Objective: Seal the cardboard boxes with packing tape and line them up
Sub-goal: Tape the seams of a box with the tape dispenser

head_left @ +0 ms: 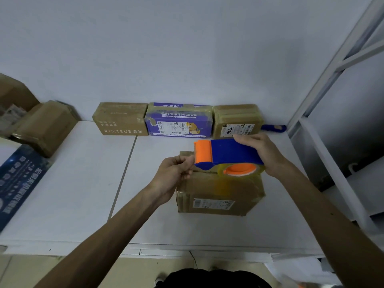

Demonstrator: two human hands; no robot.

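The open job is the brown box (220, 194) sitting near the front-middle of the white table (83, 183), right under both hands. The right hand (262, 153) has its fingers wrapped round the blue body of the tape dispenser (228, 152), which hovers just above the box's far edge. The left hand (174, 173) has thumb and forefinger pinched together at the orange head, on what looks like the tape end (192, 161) – the tape's clear, so I can't swear to it.

My two cents: stick that end down over the far side of the box first, then draw the dispenser toward the near side along the flap seam, keeping it low and the tape taut so it doesn't wrinkle. Rub it flat before cutting.

Three sealed boxes (178, 120) sit touching in a row against the far wall – this one probably goes alongside them.
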